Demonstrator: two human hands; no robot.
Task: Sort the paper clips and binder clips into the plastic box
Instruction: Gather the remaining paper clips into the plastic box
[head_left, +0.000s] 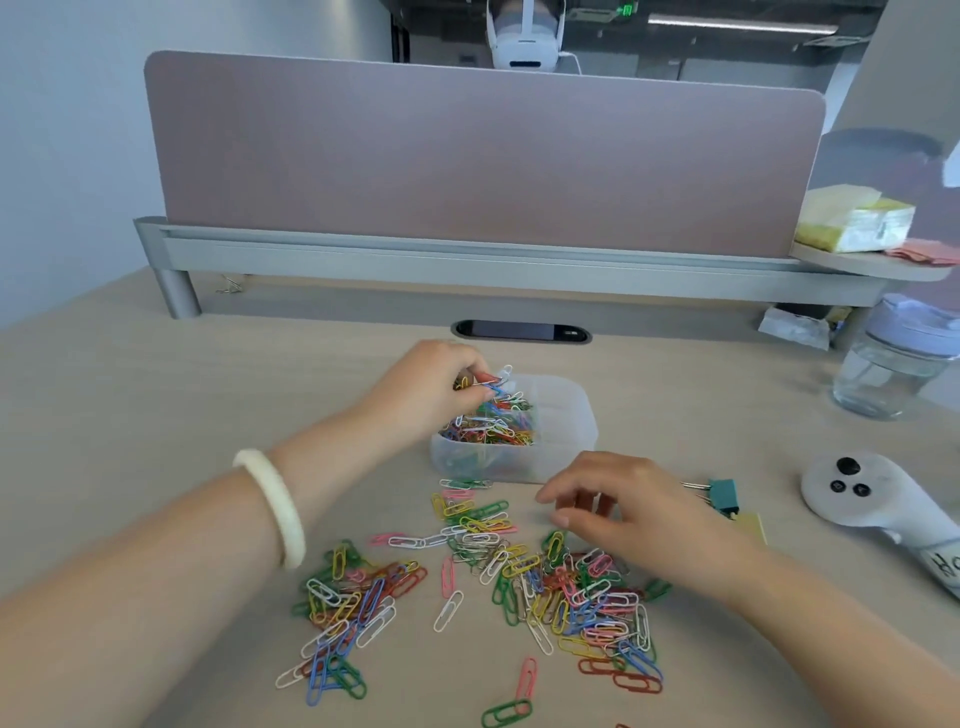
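A clear plastic box stands mid-table, and its left compartment is heaped with coloured paper clips. My left hand hovers over that compartment's left edge, with its fingers pinched on a few paper clips. Several loose paper clips lie scattered on the table in front of the box. My right hand reaches down over the right part of this pile with its fingers curled and apart, holding nothing that I can see. A teal binder clip and a yellow one lie just right of that hand.
A white handheld controller lies at the right. A lidded glass jar stands at the far right. A grey-pink desk divider on a metal rail closes the back. A tissue pack sits on a small shelf.
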